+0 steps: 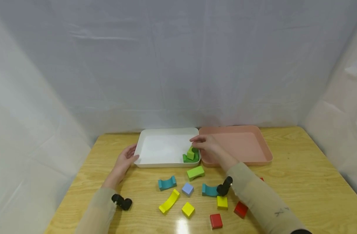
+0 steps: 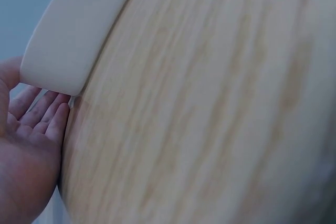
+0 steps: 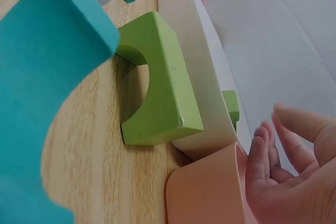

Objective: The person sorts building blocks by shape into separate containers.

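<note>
My left hand is at the left end of the white tray, thumb at the rim near the front corner. Its other fingers stretch along the outside of that end. Over the tray's right end hovers my right hand, fingers loosely spread, nothing between them in the right wrist view. Just below it, in the tray's front right corner, a light green block sits on a darker green arch block; my fingers hide part of this pile. A light green arch block stands on the table before the tray.
A pink tray adjoins the white tray on the right. Nearer on the wooden table lie teal arch blocks, a blue cube, a curved yellow block, yellow cubes and red blocks. White sheets surround the table.
</note>
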A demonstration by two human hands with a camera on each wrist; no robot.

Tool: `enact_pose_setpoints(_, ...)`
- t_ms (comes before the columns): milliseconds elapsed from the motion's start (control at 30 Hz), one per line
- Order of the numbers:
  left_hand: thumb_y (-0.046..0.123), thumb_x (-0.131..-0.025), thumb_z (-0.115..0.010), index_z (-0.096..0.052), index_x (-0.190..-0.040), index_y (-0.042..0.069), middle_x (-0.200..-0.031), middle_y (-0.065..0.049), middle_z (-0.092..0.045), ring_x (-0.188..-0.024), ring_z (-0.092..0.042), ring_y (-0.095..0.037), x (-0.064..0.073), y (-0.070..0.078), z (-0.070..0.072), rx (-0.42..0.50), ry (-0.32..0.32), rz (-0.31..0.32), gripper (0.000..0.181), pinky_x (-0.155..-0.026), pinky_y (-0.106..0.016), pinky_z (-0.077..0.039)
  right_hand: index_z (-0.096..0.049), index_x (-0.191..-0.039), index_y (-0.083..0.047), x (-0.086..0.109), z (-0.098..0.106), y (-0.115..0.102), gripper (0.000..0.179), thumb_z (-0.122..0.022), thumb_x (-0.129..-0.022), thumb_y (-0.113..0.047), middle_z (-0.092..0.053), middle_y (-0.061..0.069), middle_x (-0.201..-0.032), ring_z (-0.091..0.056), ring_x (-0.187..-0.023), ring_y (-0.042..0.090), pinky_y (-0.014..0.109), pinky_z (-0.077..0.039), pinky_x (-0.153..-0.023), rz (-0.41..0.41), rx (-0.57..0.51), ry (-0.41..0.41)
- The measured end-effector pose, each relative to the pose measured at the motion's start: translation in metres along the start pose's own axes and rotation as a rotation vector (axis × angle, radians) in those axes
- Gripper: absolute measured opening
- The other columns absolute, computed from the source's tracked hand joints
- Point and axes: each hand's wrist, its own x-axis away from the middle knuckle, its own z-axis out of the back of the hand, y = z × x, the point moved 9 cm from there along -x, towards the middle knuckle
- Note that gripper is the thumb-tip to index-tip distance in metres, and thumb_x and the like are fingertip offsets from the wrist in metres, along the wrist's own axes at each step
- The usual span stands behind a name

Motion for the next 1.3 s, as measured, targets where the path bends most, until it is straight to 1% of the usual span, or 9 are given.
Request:
enact_pose_setpoints(133, 0.008, -0.108, -0.058, -0.028, -0.166, 0.001, -0.172, -0.024, -0.03, -0.161, -0.028, -0.041, -0.001, -0.001, 0.001, -0.008, 0.002, 0.0, 0.065, -0.134, -0.054, -0.023, -0.07, -0.133, 0.001, 0.0, -0.001, 0.0, 0.031, -0.068, -0.104, -0.01, -0.074, 0.02, -0.127, -0.068, -0.119, 0.027, 0.035, -0.056, -0.107, -0.008, 0.007, -0.025)
enact_pose_setpoints(233, 0.008, -0.108, -0.058, -0.028, -0.166, 0.001, -0.172, -0.024, -0.03, -0.16, -0.028, -0.042, -0.001, -0.001, 0.001, -0.011, 0.001, -0.001, 0.065, -0.134, -0.054, -0.023, -0.07, -0.134, -0.001, -0.001, 0.0, 0.002, 0.032, -0.069, -0.104, -0.012, -0.073, 0.018, -0.128, -0.067, -0.121, 0.027, 0.039, -0.055, -0.11, -0.029, 0.016, -0.033)
enact_pose_setpoints(533, 0.006, -0.107, -0.059, -0.026, -0.166, -0.001, -0.172, -0.025, -0.028, -0.161, -0.027, -0.041, 0.0, 0.002, 0.002, 0.018, -0.005, -0.013, 0.068, -0.134, -0.052, -0.023, -0.07, -0.135, -0.004, 0.002, 0.0, 0.0, 0.033, -0.068, -0.105, -0.017, -0.07, 0.016, -0.136, -0.064, -0.127, 0.029, 0.045, -0.051, -0.117, -0.043, 0.044, -0.069)
enact_pose_setpoints(667, 0.005, -0.107, -0.059, -0.026, -0.166, -0.001, -0.172, -0.025, -0.029, -0.161, -0.027, -0.041, 0.001, 0.003, 0.002, 0.018, -0.008, -0.013, 0.068, -0.134, -0.052, -0.023, -0.071, -0.135, -0.005, 0.004, 0.001, 0.002, 0.034, -0.07, -0.104, -0.019, -0.069, 0.016, -0.139, -0.064, -0.126, 0.029, 0.045, -0.052, -0.116, -0.041, 0.042, -0.074)
enact_pose_setpoints(767, 0.005, -0.107, -0.059, -0.026, -0.166, -0.001, -0.173, -0.025, -0.029, -0.161, -0.027, -0.04, 0.001, 0.002, 0.002, 0.018, -0.009, -0.013, 0.068, -0.134, -0.052, -0.023, -0.069, -0.136, -0.002, 0.006, 0.0, 0.002, 0.035, -0.069, -0.104, -0.017, -0.068, 0.018, -0.14, -0.064, -0.125, 0.029, 0.043, -0.053, -0.114, -0.023, 0.023, -0.09)
enact_pose_setpoints(933, 0.006, -0.108, -0.058, -0.026, -0.166, -0.002, -0.173, -0.026, -0.028, -0.162, -0.025, -0.041, 0.002, 0.002, 0.003, 0.02, -0.013, -0.033, 0.067, -0.134, -0.052, -0.022, -0.065, -0.139, 0.003, 0.009, -0.002, 0.003, 0.038, -0.067, -0.105, -0.014, -0.067, 0.022, -0.14, -0.066, -0.122, 0.028, 0.039, -0.056, -0.109, 0.007, -0.02, -0.125)
enact_pose_setpoints(1033, 0.007, -0.108, -0.059, -0.026, -0.166, -0.002, -0.173, -0.026, -0.028, -0.162, -0.025, -0.041, 0.002, 0.002, 0.003, 0.019, -0.014, -0.036, 0.067, -0.135, -0.052, -0.022, -0.064, -0.139, 0.005, 0.012, -0.002, 0.002, 0.039, -0.067, -0.105, -0.014, -0.066, 0.024, -0.14, -0.067, -0.119, 0.027, 0.037, -0.057, -0.106, 0.028, -0.02, -0.134)
enact_pose_setpoints(1167, 0.008, -0.108, -0.059, -0.025, -0.166, -0.001, -0.173, -0.025, -0.028, -0.162, -0.026, -0.041, 0.002, 0.001, 0.002, 0.022, -0.017, -0.029, 0.068, -0.134, -0.052, -0.023, -0.065, -0.137, 0.004, 0.015, 0.001, 0.002, 0.037, -0.067, -0.104, -0.013, -0.066, 0.024, -0.14, -0.067, -0.118, 0.025, 0.035, -0.057, -0.105, 0.035, -0.021, -0.133)
enact_pose_setpoints(1300, 0.007, -0.108, -0.058, -0.025, -0.166, -0.001, -0.173, -0.026, -0.028, -0.162, -0.025, -0.041, 0.002, 0.002, 0.001, 0.029, -0.024, -0.037, 0.067, -0.134, -0.052, -0.023, -0.066, -0.137, 0.003, 0.02, 0.003, 0.001, 0.037, -0.068, -0.105, -0.015, -0.066, 0.023, -0.141, -0.066, -0.12, 0.026, 0.035, -0.056, -0.106, 0.031, -0.021, -0.134)
